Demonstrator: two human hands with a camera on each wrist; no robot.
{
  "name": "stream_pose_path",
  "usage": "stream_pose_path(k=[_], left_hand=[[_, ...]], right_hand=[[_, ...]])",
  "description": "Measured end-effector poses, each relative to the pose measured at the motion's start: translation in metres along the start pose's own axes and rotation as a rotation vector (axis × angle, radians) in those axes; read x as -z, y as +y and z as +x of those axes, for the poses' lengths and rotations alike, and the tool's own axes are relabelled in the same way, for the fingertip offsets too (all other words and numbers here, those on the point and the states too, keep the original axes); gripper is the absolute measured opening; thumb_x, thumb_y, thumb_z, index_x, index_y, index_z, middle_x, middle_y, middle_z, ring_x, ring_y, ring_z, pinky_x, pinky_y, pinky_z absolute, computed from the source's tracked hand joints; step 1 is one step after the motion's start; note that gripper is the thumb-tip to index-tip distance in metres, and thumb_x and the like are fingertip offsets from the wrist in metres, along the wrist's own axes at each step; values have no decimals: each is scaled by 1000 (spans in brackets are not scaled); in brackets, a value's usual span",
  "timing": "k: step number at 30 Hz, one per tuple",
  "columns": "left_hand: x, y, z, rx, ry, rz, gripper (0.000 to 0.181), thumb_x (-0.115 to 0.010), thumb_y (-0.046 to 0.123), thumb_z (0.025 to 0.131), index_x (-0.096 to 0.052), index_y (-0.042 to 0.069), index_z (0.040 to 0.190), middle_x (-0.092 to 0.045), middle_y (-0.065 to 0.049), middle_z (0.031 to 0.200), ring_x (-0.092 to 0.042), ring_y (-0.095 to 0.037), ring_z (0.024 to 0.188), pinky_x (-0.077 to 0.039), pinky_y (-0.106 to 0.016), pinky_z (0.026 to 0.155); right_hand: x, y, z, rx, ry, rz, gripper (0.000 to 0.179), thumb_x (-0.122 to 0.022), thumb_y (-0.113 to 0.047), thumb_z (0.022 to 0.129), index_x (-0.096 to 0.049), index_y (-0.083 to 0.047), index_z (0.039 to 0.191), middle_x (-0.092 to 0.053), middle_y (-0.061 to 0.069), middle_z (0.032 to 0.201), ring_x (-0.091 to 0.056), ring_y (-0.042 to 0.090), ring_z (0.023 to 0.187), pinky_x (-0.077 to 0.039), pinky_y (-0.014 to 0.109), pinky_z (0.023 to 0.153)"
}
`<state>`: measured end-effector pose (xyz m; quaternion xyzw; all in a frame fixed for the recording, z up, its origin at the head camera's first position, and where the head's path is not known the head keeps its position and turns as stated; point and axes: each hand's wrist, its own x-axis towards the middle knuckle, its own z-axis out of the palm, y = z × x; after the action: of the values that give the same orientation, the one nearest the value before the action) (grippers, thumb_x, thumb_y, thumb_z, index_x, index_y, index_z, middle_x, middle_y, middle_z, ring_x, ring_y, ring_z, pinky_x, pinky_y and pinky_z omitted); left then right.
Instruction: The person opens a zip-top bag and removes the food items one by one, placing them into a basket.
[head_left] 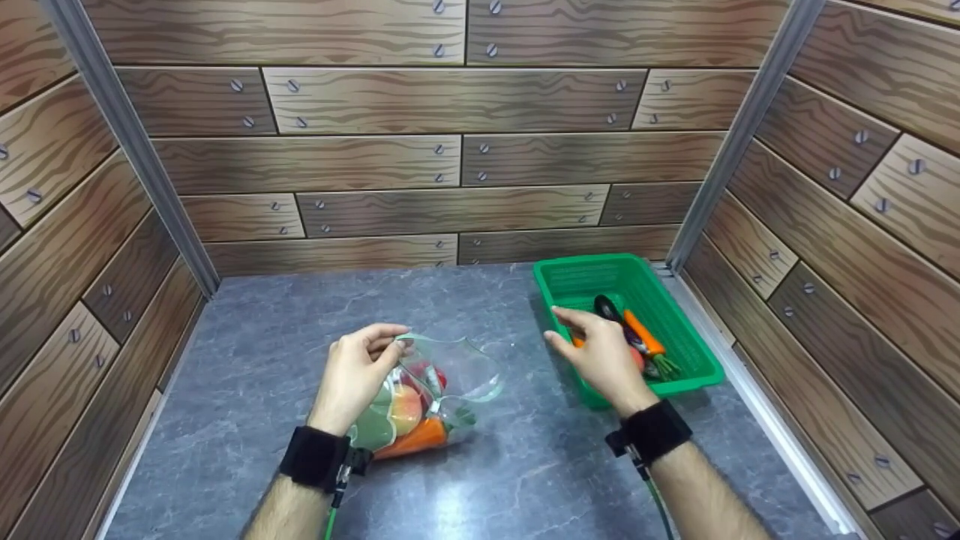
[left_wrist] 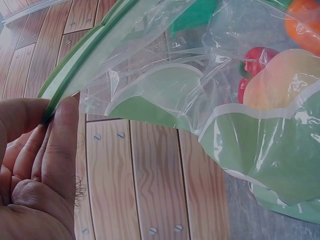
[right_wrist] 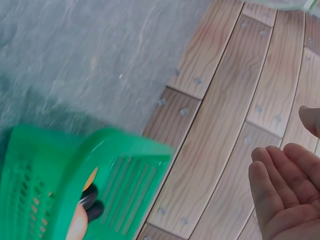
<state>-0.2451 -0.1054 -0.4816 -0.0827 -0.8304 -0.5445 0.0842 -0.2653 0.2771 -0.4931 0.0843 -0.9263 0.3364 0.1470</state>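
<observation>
My left hand pinches the green-edged rim of a clear plastic zip bag between thumb and fingers. Inside the bag lie a carrot, a peach-coloured fruit and a red pepper. Green printed shapes on the bag hide part of the contents. My right hand is held above the near left side of a green basket, thumb and fingers apart, with nothing between them. An eggplant, a carrot and a partly hidden reddish round item are in the basket.
The grey marbled tabletop lies beneath the bag and basket. Wood-patterned walls enclose it at the back and both sides, with metal posts in the corners. Each wrist wears a black band with a cable.
</observation>
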Motion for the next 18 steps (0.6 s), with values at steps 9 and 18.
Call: stream_pose_path(k=[9, 18], left_hand=[[0, -1, 0, -19, -2, -12, 21, -79, 9, 112, -87, 11, 132, -93, -9, 115, -91, -28, 105, -70, -29, 95], [-1, -1, 0, -20, -1, -9, 21, -79, 10, 112, -87, 12, 132, -93, -8, 114, -90, -25, 105, -70, -30, 95]], right_hand=[[-14, -29, -5, 91, -13, 24, 50, -91, -20, 106, -78, -11, 153, -83, 16, 148, -83, 34, 134, -70, 49, 110], [-32, -46, -15, 171, -59, 70, 45, -89, -15, 107, -80, -7, 150, -84, 17, 144, -83, 36, 131, -70, 48, 110]])
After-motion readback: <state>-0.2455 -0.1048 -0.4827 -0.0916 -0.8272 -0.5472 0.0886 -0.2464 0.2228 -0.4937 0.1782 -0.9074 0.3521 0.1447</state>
